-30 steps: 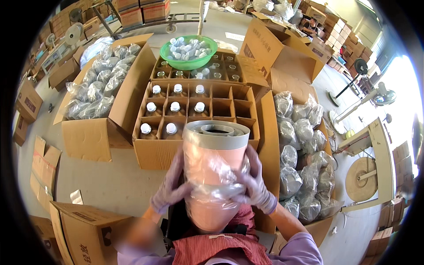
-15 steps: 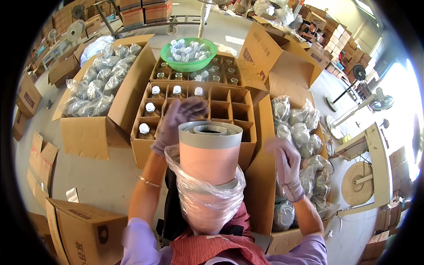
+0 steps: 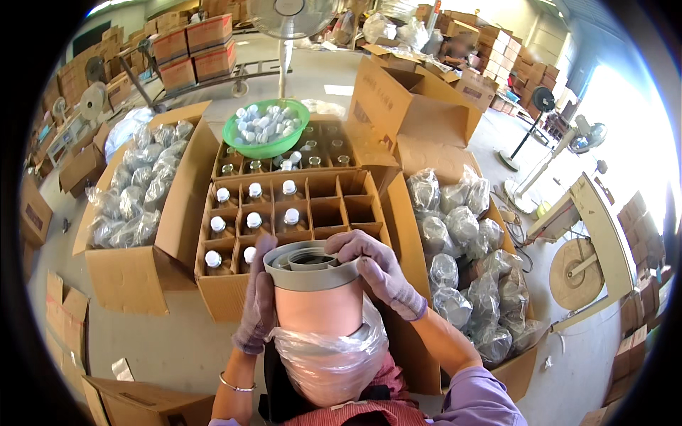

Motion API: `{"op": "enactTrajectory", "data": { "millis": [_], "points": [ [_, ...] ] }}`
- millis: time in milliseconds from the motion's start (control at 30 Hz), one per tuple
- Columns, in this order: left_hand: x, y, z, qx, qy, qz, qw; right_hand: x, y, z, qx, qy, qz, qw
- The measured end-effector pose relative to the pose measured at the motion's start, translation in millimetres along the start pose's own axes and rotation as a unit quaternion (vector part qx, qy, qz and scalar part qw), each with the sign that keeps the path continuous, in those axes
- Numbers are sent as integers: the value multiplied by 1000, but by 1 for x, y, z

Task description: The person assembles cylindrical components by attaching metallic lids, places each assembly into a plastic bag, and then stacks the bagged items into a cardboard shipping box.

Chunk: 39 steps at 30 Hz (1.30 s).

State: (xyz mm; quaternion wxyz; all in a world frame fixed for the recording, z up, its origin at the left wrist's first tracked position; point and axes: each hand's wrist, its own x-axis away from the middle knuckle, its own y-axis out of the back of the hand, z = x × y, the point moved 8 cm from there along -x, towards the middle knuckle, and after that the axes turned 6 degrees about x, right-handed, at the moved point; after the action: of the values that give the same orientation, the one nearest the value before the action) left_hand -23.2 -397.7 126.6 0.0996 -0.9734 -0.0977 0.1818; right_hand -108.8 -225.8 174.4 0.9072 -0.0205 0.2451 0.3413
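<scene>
A pink cylinder (image 3: 321, 307) with a broad grey rim and grey rings nested inside its top stands upright at my lap. Clear plastic film (image 3: 337, 355) is bunched around its lower part. My left hand (image 3: 257, 302), gloved in grey, lies along the cylinder's left side with its fingers stretched upward past the rim. On the other side my gloved right hand (image 3: 383, 273) grips the rim, fingers curled over the top and thumb at the outer edge. Just beyond is a divided carton (image 3: 284, 183) with several white-capped bottles (image 3: 291, 216) and some vacant cells at its right.
A green basin (image 3: 266, 149) of whitish caps rests on another carton of bottles behind. Open cartons of plastic-wrapped grey items stand left (image 3: 160, 266) and right (image 3: 408, 284). Farther off are standing fans (image 3: 288, 18), stacked boxes (image 3: 206, 42) and a grey frame with a disc (image 3: 579, 273).
Both hands were apart from the cylinder, the left near the bottles. Now they are at its rim and side. The view has shifted, showing more capped bottles.
</scene>
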Motion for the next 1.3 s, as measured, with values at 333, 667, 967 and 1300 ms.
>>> {"op": "enactTrajectory", "data": {
  "millis": [333, 667, 967, 1300],
  "points": [
    [59, -37, 25, 192, 25, 104, 976, 86, 59, 29, -561, 171, -144, 797],
    [56, -72, -5, -14, -30, 208, 978, 67, 27, 53, -602, 165, 54, 779],
    [48, -78, 4, -177, -119, 125, 969, 65, 8, 66, -533, 136, 22, 834],
    [56, -55, 82, -148, 101, 153, 972, 79, -11, 91, -555, 158, 86, 812]
  ]
}}
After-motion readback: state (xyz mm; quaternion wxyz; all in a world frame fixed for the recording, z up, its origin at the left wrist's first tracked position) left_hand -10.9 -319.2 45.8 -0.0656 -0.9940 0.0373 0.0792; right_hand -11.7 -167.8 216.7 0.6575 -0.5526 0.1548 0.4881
